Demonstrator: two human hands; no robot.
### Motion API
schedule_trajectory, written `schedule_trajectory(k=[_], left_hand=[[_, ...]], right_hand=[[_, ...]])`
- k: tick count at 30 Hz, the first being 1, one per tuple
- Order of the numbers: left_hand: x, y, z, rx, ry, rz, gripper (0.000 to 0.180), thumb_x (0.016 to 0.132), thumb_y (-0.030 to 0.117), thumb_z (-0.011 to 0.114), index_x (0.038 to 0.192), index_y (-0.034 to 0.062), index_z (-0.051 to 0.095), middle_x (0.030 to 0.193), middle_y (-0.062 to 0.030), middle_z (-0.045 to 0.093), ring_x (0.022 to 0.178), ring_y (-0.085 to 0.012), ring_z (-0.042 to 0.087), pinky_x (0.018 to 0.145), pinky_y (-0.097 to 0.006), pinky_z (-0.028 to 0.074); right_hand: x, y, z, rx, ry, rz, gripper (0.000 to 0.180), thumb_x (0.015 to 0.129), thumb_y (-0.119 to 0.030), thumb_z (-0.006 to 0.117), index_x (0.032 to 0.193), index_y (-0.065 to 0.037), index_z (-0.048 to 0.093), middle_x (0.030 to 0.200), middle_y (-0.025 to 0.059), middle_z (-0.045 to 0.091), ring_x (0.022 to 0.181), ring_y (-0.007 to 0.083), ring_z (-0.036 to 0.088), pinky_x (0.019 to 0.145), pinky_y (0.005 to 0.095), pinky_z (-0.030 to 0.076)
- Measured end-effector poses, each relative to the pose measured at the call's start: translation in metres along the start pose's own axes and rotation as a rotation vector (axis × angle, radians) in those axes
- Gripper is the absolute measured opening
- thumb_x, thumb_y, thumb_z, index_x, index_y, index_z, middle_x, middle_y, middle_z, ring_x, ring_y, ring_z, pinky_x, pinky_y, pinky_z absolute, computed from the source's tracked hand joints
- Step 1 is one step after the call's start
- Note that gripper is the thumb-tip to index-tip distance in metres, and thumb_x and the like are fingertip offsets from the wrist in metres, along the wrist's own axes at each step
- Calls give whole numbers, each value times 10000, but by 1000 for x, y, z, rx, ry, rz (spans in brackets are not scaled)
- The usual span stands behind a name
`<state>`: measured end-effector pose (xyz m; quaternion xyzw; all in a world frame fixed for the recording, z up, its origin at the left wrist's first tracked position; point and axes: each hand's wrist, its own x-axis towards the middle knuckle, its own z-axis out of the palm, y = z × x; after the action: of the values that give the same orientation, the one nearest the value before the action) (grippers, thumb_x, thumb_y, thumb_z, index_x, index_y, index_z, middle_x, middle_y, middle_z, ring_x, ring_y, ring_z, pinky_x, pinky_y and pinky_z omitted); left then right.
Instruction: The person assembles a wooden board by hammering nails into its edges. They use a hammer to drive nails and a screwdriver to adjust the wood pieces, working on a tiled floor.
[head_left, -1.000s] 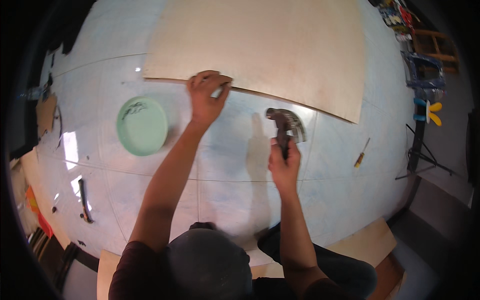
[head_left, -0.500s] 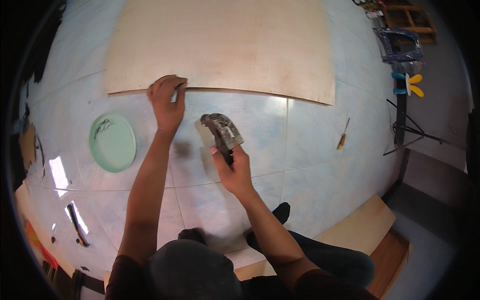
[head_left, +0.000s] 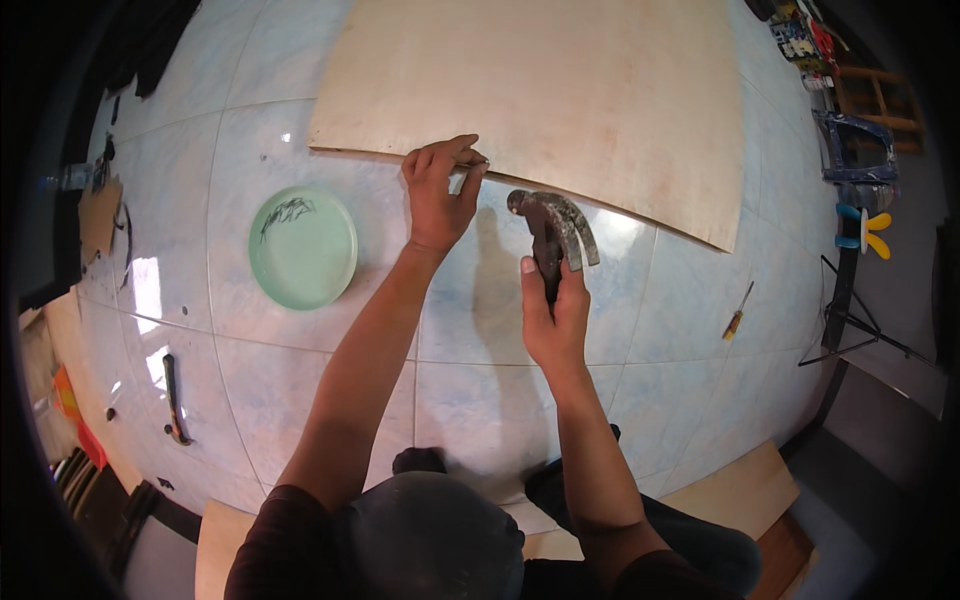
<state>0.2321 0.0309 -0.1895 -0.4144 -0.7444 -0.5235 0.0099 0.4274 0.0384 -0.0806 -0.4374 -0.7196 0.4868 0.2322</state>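
Observation:
A claw hammer (head_left: pixel 548 225) with a worn, paint-spotted head stands up from my right hand (head_left: pixel 557 322), whose fingers are wrapped around the handle near the head. The hammer is above the tiled floor, just short of a large pale plywood board (head_left: pixel 540 90). At the near edge of that board, my left hand (head_left: pixel 440 195) is closed, thumb and fingertips pinched together. Whatever sits between those fingertips is too small to make out. A round light-green plastic dish (head_left: pixel 310 265) lies left of my left forearm, with a cluster of thin dark nails (head_left: pixel 287 215) inside.
A screwdriver (head_left: pixel 738 312) with a yellow handle lies on the tiles at right. Another hammer-like tool (head_left: pixel 174 400) rests at far left. Beyond the screwdriver stand a black folding stand (head_left: pixel 850 315) and a blue step stool (head_left: pixel 858 145). Wooden panels (head_left: pixel 735 490) lie beside my legs.
The whole scene has shifted right and turned slightly as my head moved. My right hand has brought the hammer closer to the board's edge and to my left hand, which stays at that edge.

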Motion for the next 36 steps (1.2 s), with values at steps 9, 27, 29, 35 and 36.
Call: schedule_trajectory(k=[9, 27, 29, 35, 36], left_hand=[[0, -2, -2, 21, 2, 21, 452, 887, 41, 809, 1310, 135, 681, 1013, 78, 784, 1038, -142, 672, 1070, -393, 369], [1, -3, -2, -1, -9, -11, 591, 854, 29, 817, 1408, 166, 663, 1015, 99, 796, 1068, -140, 658, 1063, -386, 374], [1, -4, -2, 10, -9, -10, 597, 853, 35, 821, 1412, 169, 661, 1014, 100, 797, 1060, -139, 660, 1060, -386, 372], [1, -6, -1, 14, 2, 2, 582, 848, 51, 831, 1393, 170, 663, 1008, 102, 799, 1045, -131, 663, 1051, -381, 371], [1, -5, 0, 14, 0, 0, 577, 848, 53, 832, 1388, 168, 665, 1005, 102, 799, 1044, -130, 663, 1049, -381, 371]], right_hand=[[40, -35, 18, -211, -38, -97, 236, 1056, -122, 663, 1204, 12, 537, 702, 146, 634, 558, 305, 632, 562, 404, 488], [39, -8, 34, -169, 45, -150, 222, 1045, -115, 684, 1168, 2, 542, 653, 106, 588, 515, 203, 564, 524, 361, 445], [40, -9, 34, -175, 43, -150, 224, 1045, -116, 683, 1169, 5, 542, 657, 113, 592, 520, 212, 570, 526, 367, 449], [52, -11, 37, -178, -1, -192, 226, 1055, -116, 661, 1192, 13, 535, 697, 138, 624, 530, 253, 607, 539, 393, 472], [54, -9, 38, -211, -15, -168, 223, 1057, -115, 652, 1195, 14, 534, 706, 148, 631, 543, 277, 623, 543, 405, 479]])
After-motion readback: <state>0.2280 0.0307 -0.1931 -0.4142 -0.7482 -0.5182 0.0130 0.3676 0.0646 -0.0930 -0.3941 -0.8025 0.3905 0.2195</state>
